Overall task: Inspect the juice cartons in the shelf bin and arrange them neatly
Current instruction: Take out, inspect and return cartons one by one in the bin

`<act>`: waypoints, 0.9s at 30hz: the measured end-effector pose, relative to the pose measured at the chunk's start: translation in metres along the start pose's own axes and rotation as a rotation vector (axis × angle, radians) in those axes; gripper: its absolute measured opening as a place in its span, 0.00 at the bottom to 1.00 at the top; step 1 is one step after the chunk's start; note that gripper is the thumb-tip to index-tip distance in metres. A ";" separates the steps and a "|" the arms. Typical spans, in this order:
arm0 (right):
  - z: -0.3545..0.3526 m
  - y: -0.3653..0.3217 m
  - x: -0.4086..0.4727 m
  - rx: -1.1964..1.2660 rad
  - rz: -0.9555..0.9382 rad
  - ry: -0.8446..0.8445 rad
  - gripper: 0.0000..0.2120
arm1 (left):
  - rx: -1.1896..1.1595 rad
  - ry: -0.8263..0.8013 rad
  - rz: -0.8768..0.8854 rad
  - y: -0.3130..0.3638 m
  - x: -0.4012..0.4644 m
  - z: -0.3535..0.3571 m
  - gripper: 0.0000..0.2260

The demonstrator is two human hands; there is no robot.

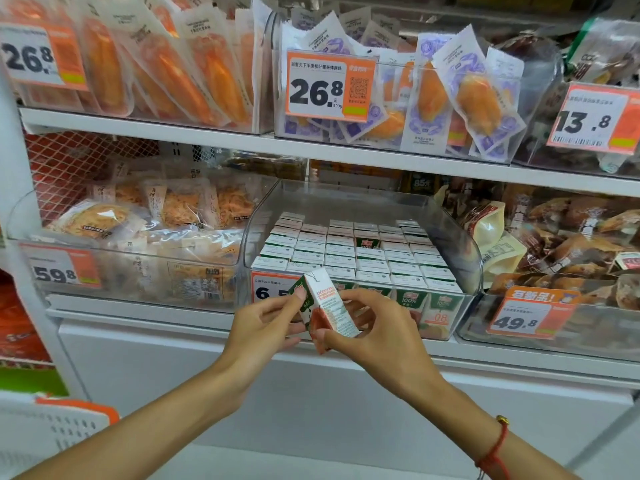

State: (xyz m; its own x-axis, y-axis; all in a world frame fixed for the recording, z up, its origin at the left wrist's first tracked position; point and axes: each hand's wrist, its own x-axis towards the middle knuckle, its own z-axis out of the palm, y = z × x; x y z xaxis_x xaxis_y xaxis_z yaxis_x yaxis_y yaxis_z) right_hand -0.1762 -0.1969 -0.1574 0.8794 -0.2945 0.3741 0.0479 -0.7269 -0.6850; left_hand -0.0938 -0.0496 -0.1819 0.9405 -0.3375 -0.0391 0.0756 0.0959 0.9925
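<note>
Head view: a person is standing at a shop shelf, both hands raised in front of a clear bin (pixel 464 258) of juice cartons.
Carton in hand: one small carton (pixel 323 308) is being held tilted just in front of the bin's front wall, its printed side panel turned toward the camera.
Left hand: the left hand (pixel 266 323) is pinching the carton's upper left edge between thumb and fingertips, fingers curled round it.
Right hand: the right hand (pixel 377 336) is gripping the carton's lower right part, its fingers curling behind the pack and its thumb pressing near the bottom corner.
Other cartons: the rows (pixel 356 254) are standing upright and packed tight in the bin; one carton (pixel 367 242) in the middle is lying differently, its green face showing among the white tops.
Gap: the empty slot seems to be at the front left of the bin, but the held carton is hiding it, so this is uncertain.
Handling: the carton is probably light and fairly stiff, though its flat walls would dent under a hard squeeze, and its coated faces may be a little slippery.
Where to hold: gripping by the edges and corners, as now, looks safest; the folded top flaps are likely the weakest place to pull.
Price tag: a tag (pixel 266 289) on the bin front is partly covered by the carton.
</note>
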 end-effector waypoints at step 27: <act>-0.023 0.006 0.008 0.481 -0.099 -0.210 0.19 | 0.454 -0.142 0.596 0.020 -0.012 -0.009 0.26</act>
State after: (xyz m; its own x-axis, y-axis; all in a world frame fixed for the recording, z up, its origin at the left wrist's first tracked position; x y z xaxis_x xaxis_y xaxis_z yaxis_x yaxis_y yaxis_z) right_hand -0.1801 -0.2180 -0.1437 0.9333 -0.0724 0.3517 0.3037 -0.3634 -0.8807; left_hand -0.1005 -0.0356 -0.1626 0.7253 -0.4695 0.5035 -0.6044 -0.0843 0.7922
